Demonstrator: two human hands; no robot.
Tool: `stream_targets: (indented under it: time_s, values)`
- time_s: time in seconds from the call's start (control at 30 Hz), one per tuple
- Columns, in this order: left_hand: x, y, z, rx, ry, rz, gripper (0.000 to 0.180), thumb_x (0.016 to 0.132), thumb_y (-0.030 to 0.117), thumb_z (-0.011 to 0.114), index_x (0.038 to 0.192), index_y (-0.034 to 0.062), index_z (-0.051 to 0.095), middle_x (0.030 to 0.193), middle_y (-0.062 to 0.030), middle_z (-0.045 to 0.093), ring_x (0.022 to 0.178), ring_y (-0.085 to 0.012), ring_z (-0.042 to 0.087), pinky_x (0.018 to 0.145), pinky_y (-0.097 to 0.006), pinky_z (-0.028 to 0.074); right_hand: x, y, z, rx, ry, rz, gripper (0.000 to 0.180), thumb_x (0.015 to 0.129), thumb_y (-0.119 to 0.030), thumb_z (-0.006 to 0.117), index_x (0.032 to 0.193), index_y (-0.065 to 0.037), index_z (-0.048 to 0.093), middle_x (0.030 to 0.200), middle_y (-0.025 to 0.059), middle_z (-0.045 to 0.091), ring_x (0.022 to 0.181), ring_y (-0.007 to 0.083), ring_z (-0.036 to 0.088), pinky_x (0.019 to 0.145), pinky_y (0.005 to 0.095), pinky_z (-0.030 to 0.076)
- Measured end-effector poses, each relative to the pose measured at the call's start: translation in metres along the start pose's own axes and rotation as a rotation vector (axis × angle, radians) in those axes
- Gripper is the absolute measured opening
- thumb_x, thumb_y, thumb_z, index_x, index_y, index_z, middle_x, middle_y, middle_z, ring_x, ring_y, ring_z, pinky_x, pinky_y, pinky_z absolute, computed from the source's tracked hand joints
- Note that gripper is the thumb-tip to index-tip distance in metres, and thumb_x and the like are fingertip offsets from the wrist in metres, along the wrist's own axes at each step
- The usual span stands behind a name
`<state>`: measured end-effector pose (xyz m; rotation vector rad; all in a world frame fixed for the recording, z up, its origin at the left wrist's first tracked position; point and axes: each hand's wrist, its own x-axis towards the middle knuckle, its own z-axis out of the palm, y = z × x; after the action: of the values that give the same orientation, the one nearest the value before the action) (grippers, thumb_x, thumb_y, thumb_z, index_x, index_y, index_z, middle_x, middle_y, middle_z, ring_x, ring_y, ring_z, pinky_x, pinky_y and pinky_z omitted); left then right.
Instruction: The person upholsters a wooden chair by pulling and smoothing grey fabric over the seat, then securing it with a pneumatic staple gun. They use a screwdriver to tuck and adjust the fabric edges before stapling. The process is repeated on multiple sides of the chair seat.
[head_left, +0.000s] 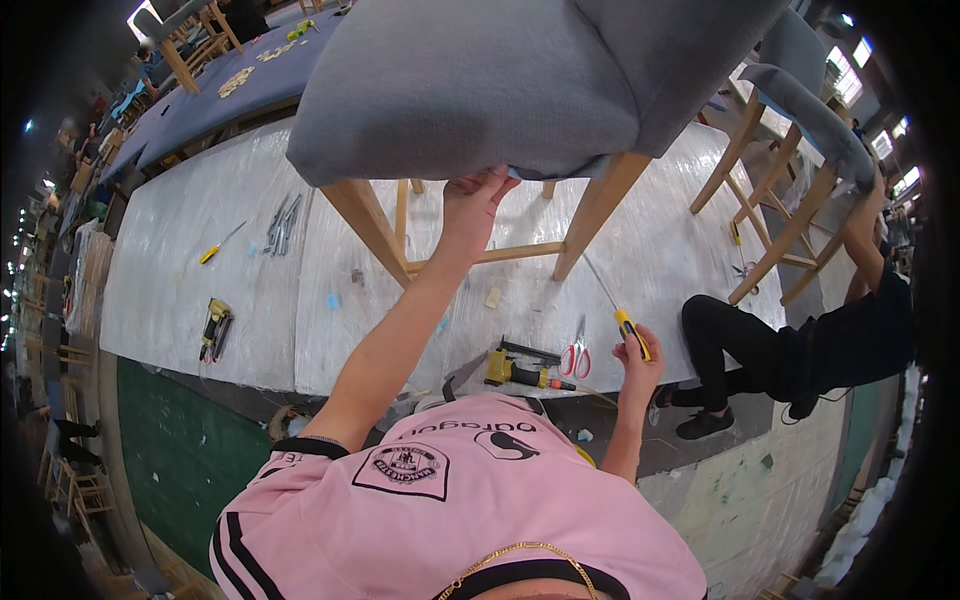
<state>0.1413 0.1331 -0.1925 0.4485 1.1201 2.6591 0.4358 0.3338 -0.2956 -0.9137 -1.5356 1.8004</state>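
A grey upholstered chair point(460, 85) with pale wooden legs stands on the plastic-covered worktable in front of me. My left hand point(475, 205) reaches up to the lower edge of its seat, fingers pinched on the grey fabric, where a bit of light blue shows. In my right hand point(638, 362) is a screwdriver point(627, 325) with a yellow and dark handle, its long thin shaft pointing up and left toward a chair leg. Red-handled scissors point(574, 358) lie just left of that hand. Beside them rests a yellow and black staple gun point(515, 370) at the table's near edge.
Another staple gun point(215, 328), a second screwdriver point(222, 243) and several metal strips point(284, 225) lie on the left of the worktable point(160, 250). A co-worker point(840, 330) sits at the right beside another grey chair point(800, 150). A blue-covered table point(220, 95) stands behind, far left.
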Motion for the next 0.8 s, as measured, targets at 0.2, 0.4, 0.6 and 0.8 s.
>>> stream_targets:
  time_s: [0.2, 0.4, 0.6, 0.8]
  values:
    - [-0.039, 0.002, 0.0, 0.187, -0.029, -0.039, 0.02, 0.103, 0.011, 0.065, 0.117, -0.003, 0.065, 0.118, -0.0127, 0.071, 0.11, -0.0227, 0.069, 0.106, -0.04, 0.055, -0.007, -0.009, 0.027, 0.01, 0.005, -0.086, 0.029, 0.097, -0.008, 0.072, 0.124, 0.001, 0.064, 0.107, 0.0099, 0.072, 0.086, 0.0107, 0.067, 0.074, 0.0253, 0.056]
    - [-0.028, 0.012, -0.022, -0.295, -0.222, -0.308, 0.033, 0.108, 0.024, 0.055, 0.127, -0.0024, 0.059, 0.131, -0.0165, 0.066, 0.124, -0.028, 0.062, 0.113, -0.045, 0.049, -0.015, -0.017, 0.052, -0.01, -0.044, -0.113, 0.033, 0.098, -0.016, 0.073, 0.126, 0.0, 0.064, 0.114, 0.01, 0.075, 0.092, 0.0075, 0.065, 0.074, 0.023, 0.047]
    - [0.005, 0.003, -0.015, -0.323, -0.115, -0.495, 0.039, 0.107, 0.031, 0.054, 0.134, 0.0032, 0.054, 0.134, -0.0146, 0.061, 0.127, -0.0307, 0.059, 0.11, -0.048, 0.05, -0.013, -0.022, 0.084, 0.0, -0.169, -0.092, 0.033, 0.099, -0.013, 0.073, 0.128, 0.0, 0.064, 0.113, 0.01, 0.075, 0.098, 0.0101, 0.067, 0.085, 0.0256, 0.05]
    - [0.01, 0.017, -0.007, -0.298, 0.026, -0.479, 0.048, 0.101, 0.022, 0.067, 0.14, 0.0029, 0.047, 0.142, -0.0135, 0.054, 0.129, -0.028, 0.056, 0.11, -0.044, 0.051, 0.0, -0.026, 0.09, -0.316, -0.276, -0.255, 0.041, 0.095, -0.015, 0.077, 0.13, 0.001, 0.063, 0.113, 0.0089, 0.075, 0.094, 0.0126, 0.066, 0.089, 0.0277, 0.053]
